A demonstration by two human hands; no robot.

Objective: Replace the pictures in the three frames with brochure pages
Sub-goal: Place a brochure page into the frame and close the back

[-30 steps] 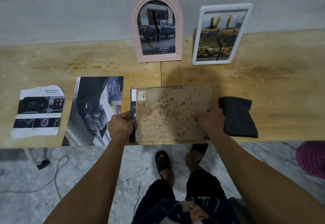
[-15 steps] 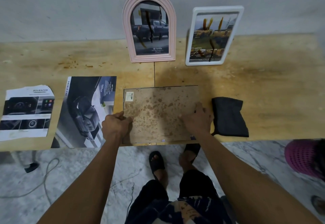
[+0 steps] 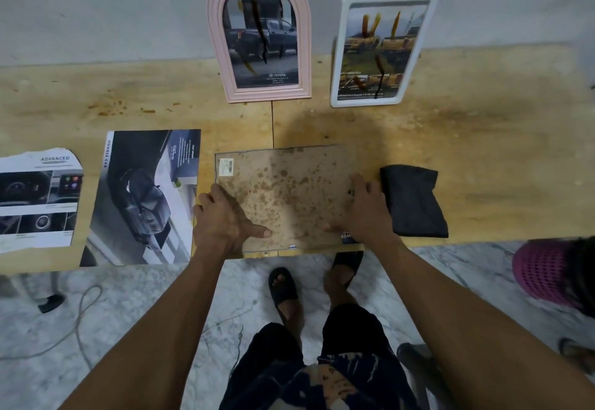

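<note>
Two hands (image 3: 225, 216) (image 3: 360, 207) hide the stained backing board's (image 3: 286, 194) near corners.

Arched frame (image 3: 259, 39): pink, ribbed border, upright against the wall at 12 o'clock on the counter (image 3: 483, 139); holds a dark pickup-truck page.
White frame (image 3: 383, 47): rectangular, rounded corners, upright just right of the arched frame at 1 o'clock; holds a page of yellow trucks.
Third frame (image 3: 286, 197): lies face down at the near centre, stained brown backing board up, small barcode sticker at its far-left corner.
Brochure page (image 3: 145, 197): dark car, lies flat at 9 o'clock, just left of the face-down frame.
Torn page (image 3: 38, 197): dashboard photos, headed "ADVANCED", at far 9 o'clock.
</note>
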